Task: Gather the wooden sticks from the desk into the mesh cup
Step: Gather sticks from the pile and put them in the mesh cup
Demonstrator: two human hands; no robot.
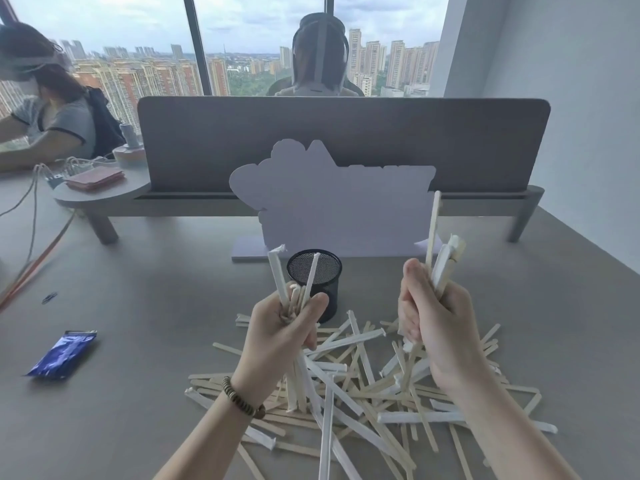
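A black mesh cup stands upright on the grey desk, just beyond my hands; I see no sticks inside it. My left hand is closed around an upright bundle of wooden sticks, some in white paper wrappers, directly in front of the cup. My right hand grips a second bundle held upright to the right of the cup. A big loose pile of sticks lies scattered on the desk under and between my forearms.
A blue foil packet lies at the left on the desk. A white cut-out sign stands right behind the cup, with a grey partition beyond it. A person sits at the far left near cables; another sits behind the partition.
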